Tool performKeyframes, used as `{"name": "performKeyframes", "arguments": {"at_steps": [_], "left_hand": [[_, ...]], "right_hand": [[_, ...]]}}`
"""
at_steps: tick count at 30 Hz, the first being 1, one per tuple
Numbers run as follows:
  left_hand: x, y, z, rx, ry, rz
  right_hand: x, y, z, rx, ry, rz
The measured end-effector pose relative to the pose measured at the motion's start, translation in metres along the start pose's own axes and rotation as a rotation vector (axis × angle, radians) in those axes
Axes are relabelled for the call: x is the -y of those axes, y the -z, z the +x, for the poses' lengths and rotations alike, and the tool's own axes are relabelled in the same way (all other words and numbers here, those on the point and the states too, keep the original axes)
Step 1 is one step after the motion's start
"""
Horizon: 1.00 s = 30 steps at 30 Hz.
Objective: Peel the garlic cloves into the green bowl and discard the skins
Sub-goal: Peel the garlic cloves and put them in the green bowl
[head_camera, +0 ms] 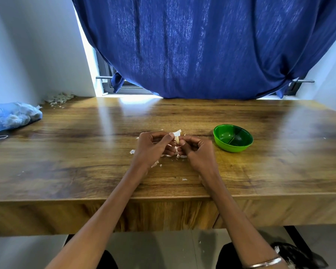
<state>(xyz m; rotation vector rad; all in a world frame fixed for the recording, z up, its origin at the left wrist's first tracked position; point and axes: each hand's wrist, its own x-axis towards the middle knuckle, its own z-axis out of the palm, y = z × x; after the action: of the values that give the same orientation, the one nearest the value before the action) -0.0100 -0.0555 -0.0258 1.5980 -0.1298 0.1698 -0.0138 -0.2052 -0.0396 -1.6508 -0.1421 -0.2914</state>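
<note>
Garlic clove (177, 140) sits pinched between both hands, left hand (153, 148) and right hand (197, 150), above skins (171, 155) littering the wooden table (85, 152); green bowl (233, 138) stands near their right, blue curtain (202, 45) behind.

We see daylight coming from the window behind the blue curtain (208, 45), glowing through the cloth and spilling bright at the gap on its left edge. It throws pale glare streaks across the glossy wooden table (85, 152), strongest near the far edge. Soft shadows lie under the forearms and beside the green bowl (233, 138). The wide lens bows the curtain and table edges, stretching the corners. Focus is fair in the middle; the blue bag (10, 117) at left looks soft.
</note>
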Motion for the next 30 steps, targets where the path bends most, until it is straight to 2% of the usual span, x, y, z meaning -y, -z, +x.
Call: {"name": "performKeyframes", "arguments": {"at_steps": [9,16,30], "left_hand": [[0.0007,-0.0002,0.0007,-0.010,-0.006,-0.013],[0.0027,0.0002,0.0022,-0.003,-0.017,-0.001],[0.0049,-0.0015,0.0026,-0.011,-0.012,0.014]], "right_hand": [[-0.0007,-0.0004,0.0003,0.013,-0.016,0.052],[-0.0005,-0.0010,-0.0001,-0.005,0.068,-0.026],[-0.0002,-0.0007,0.0006,-0.007,-0.041,0.099]]}}
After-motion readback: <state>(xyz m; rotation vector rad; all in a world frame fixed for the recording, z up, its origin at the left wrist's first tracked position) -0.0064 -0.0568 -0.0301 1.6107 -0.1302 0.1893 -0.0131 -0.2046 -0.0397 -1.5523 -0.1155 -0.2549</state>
